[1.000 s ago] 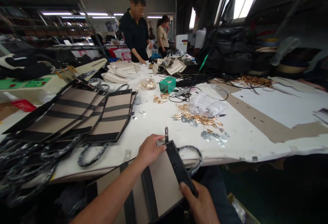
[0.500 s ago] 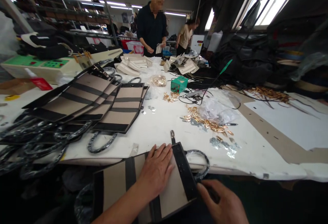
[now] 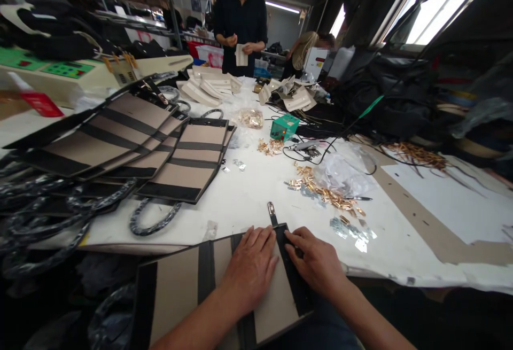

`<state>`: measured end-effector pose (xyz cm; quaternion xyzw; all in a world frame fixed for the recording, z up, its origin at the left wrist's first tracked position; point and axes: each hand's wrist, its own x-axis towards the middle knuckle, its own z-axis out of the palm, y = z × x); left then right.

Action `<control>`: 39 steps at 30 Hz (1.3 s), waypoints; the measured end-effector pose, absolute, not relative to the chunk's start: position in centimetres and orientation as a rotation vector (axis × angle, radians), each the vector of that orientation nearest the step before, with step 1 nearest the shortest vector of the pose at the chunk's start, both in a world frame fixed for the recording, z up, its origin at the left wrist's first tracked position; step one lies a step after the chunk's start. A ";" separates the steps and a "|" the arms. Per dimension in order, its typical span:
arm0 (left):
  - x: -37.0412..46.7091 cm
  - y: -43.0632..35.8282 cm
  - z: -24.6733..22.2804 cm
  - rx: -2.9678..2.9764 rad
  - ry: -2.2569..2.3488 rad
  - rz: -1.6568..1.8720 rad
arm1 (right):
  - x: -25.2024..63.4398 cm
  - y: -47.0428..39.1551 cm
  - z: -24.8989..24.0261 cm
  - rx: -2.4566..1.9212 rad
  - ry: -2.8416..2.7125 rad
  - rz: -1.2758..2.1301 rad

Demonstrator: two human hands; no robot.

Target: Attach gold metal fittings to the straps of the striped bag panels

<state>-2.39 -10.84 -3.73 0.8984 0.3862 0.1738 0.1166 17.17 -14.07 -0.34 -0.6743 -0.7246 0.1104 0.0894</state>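
A beige bag panel (image 3: 176,291) with black bands and black edges lies in front of me, partly over the table's front edge. My left hand (image 3: 252,267) rests flat on its beige face, fingers stretched out. Over the black right-hand edge strip (image 3: 298,283), my right hand (image 3: 316,262) has its fingers curled, the tips touching the strip near its far corner. Something small and dark shows under these fingers, too hidden to name. A short black strap with a metal end piece (image 3: 272,210) sticks out from that far corner onto the table.
Stacked similar panels (image 3: 184,168) with plastic-wrapped handles (image 3: 154,222) lie at left. Gold-coloured metal pieces (image 3: 328,197), a plastic bag (image 3: 347,173) and a green box (image 3: 284,127) with cables lie beyond my hands. Across the white table (image 3: 240,200), a person (image 3: 240,18) holds a beige piece.
My right hand has moved up and left from the panel's near right side to its far corner, now covering the wrapped handle there. My left hand stays on the panel.
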 end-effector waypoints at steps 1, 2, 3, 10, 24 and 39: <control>-2.4 -10.8 -3.8 2.628 1.120 0.516 | 17.2 -14.0 -0.3 -2.011 -2.156 0.332; -2.5 -10.7 -3.8 2.623 1.113 0.521 | 17.2 -14.0 -0.4 -2.020 -2.155 0.327; -2.5 -10.7 -3.9 2.617 1.112 0.525 | 17.1 -14.0 -0.4 -2.029 -2.152 0.318; -2.5 -10.6 -4.8 2.608 1.139 0.531 | 16.9 -13.7 -0.2 -2.034 -2.141 0.363; -2.7 -9.9 -5.9 2.790 1.111 0.569 | 16.2 -13.5 1.2 -2.003 -2.408 0.268; -3.4 -9.7 -6.1 2.633 1.038 0.684 | 28.4 -4.3 -0.3 -2.445 -1.779 0.278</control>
